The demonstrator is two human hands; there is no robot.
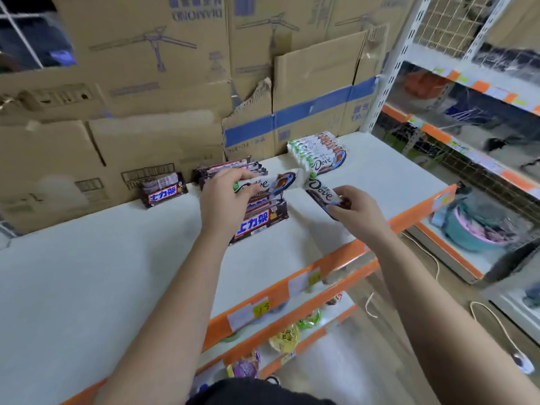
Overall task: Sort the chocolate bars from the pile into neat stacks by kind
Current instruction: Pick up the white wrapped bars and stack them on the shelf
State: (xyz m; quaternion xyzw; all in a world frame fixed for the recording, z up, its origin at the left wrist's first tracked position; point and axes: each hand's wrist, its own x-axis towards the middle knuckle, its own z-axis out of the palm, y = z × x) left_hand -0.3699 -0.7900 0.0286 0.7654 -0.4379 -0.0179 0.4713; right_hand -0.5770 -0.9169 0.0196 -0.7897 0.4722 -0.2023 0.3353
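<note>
Left hand (225,197): we pinch a white Dove bar (271,182) over the Snickers pile (257,222)
Right hand (355,210): we grip a second Dove bar (321,194) just beside
Around: Dove stack (318,154) behind; cardboard boxes (140,83) wall the shelf (87,273)

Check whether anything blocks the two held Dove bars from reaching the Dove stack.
Nothing visible does. The left hand holds one Dove bar, the right hand a second Dove bar; only bare shelf lies between them and the Dove stack.
</note>
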